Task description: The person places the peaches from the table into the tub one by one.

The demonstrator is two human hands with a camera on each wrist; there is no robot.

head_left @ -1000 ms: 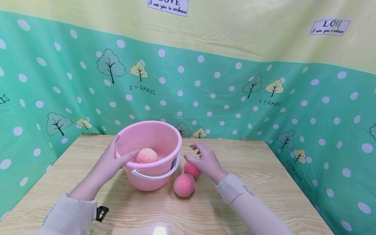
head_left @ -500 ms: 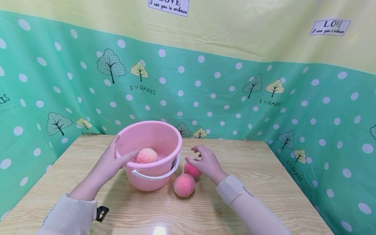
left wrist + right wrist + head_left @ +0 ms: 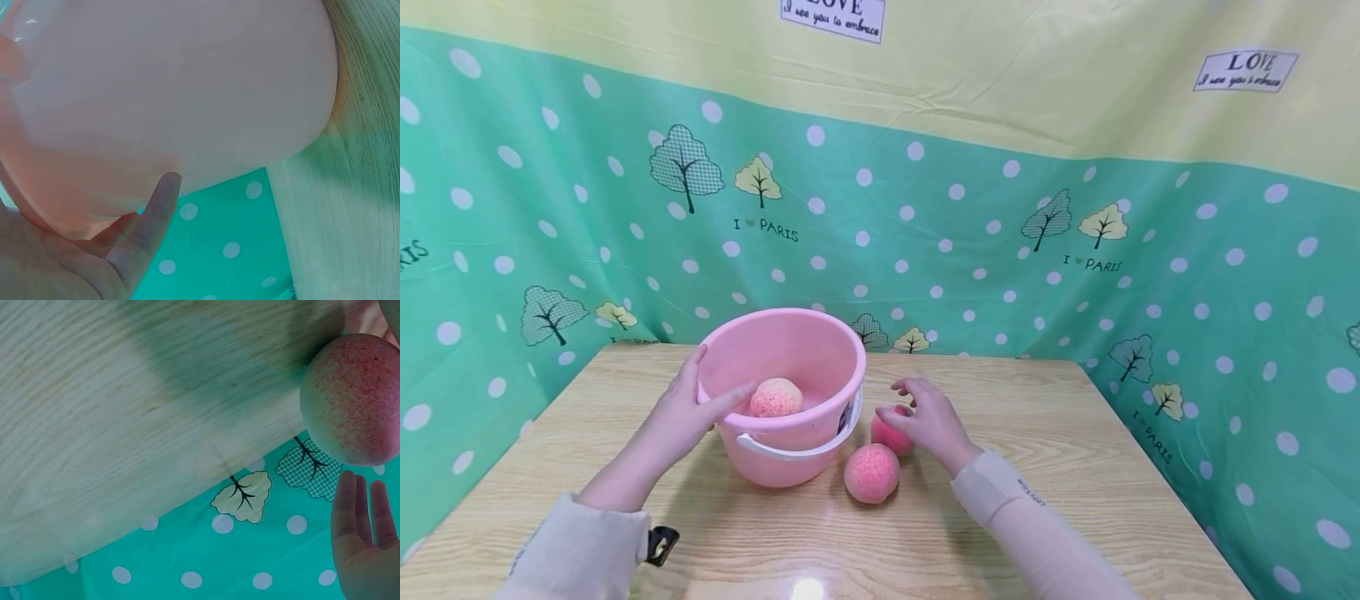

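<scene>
- We see the left hand (image 3: pixel 679 414) gripping the pink bucket (image 3: pixel 767 468) by its rim, thumb inside, fingers outside — a hold that probably steadies it.
- Inside the bucket we find one speckled ball (image 3: pixel 777 399).
- The white handle (image 3: pixel 797 454) hangs outside, which we think leaves the mouth free.
- The right hand (image 3: pixel 934 425), fingers loosely bent and grasping nothing, hovers by the rear ball (image 3: pixel 889 438); we cannot tell whether it touches.
- The front ball (image 3: pixel 872 473) rests on the table (image 3: pixel 1037 458) beside the bucket, just in front of the rear one.
</scene>
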